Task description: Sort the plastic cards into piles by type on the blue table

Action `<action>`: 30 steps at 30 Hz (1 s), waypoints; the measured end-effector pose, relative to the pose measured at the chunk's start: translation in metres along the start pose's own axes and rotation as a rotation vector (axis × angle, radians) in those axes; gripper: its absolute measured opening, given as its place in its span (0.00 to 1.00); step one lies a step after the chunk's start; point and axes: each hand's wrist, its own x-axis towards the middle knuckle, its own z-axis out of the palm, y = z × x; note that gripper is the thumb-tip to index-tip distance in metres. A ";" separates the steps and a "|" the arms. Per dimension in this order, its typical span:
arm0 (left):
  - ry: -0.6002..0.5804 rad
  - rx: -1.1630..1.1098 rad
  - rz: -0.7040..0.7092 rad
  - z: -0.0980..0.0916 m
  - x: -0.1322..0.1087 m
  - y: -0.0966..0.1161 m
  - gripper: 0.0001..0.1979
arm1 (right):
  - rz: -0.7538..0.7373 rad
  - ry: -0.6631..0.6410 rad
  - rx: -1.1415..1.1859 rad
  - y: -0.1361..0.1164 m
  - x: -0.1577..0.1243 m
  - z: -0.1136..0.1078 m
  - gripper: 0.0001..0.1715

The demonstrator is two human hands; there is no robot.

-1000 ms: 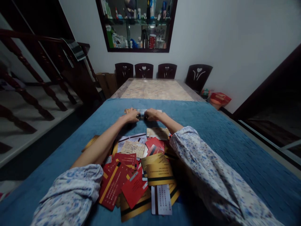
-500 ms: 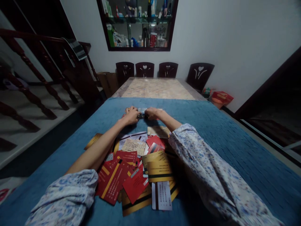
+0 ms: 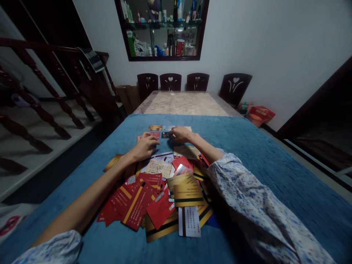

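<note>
one stone-topped table (image 3: 187, 102) is wearing a blue cloth (image 3: 275, 161), with a heap of mag-stripe cards (image 3: 159, 196) sprawling across it. the left hand (image 3: 145, 146) is hanging by a red card (image 3: 155, 135), fingers loosely spread. the nearer right hand (image 3: 181, 134) is covering the right end of a black card (image 3: 165, 135), pinching or pressing, i cannot tell. beyond the heap, it's lying leftward of those fingertips, long axis running crosswise.

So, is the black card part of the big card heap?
No, the black card lies beyond the card heap, apart from it, by the right hand.
</note>
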 end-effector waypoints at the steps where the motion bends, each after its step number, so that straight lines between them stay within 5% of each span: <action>1: -0.009 -0.007 0.005 -0.001 -0.005 0.001 0.15 | -0.023 0.020 -0.006 -0.003 -0.003 -0.001 0.20; 11: -0.129 -0.146 0.031 -0.011 -0.038 0.014 0.17 | -0.237 0.173 0.194 -0.039 -0.036 -0.002 0.15; 16: -0.173 -0.156 0.008 -0.006 -0.044 0.023 0.19 | -0.285 0.116 0.226 -0.054 -0.050 0.004 0.16; 23: -0.124 -0.117 -0.027 0.003 -0.046 0.023 0.15 | -0.254 0.048 0.227 -0.068 -0.061 0.012 0.26; 30: -0.040 -0.102 -0.037 0.012 -0.047 0.025 0.12 | -0.270 0.018 0.196 -0.081 -0.066 0.010 0.22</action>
